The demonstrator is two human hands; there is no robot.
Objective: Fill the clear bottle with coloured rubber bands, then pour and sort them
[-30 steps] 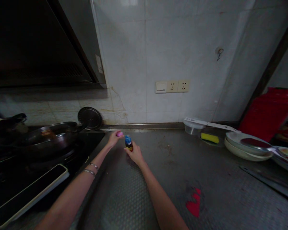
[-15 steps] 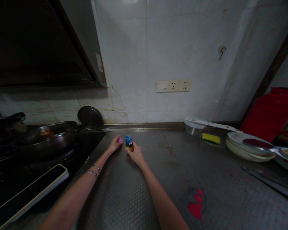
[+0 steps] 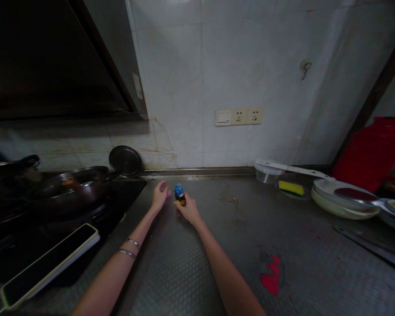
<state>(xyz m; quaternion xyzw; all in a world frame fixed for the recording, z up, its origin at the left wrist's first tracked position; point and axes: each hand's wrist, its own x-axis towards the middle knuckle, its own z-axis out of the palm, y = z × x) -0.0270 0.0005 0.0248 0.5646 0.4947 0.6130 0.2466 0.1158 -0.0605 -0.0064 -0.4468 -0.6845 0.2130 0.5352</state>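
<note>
My right hand is closed around a small dark glass bottle with a blue top and a red and yellow label. The bottle stands nearly upright over the metal counter. Just left of it, my left hand has its fingers apart. A small round pink cap lies close beside my left fingertips, partly hidden by them. Whether the fingers still touch it is hard to see. Two bracelets circle my left wrist.
On the left, a phone rests by the stove with a pan and a round dark lid. Along the right are a plastic tub, a yellow sponge, stacked bowls, a knife and a red container.
My left fingers have spread and risen from around the pink cap, which stays near the same spot. My right hand keeps its hold on the bottle. The view shifted slightly.
</note>
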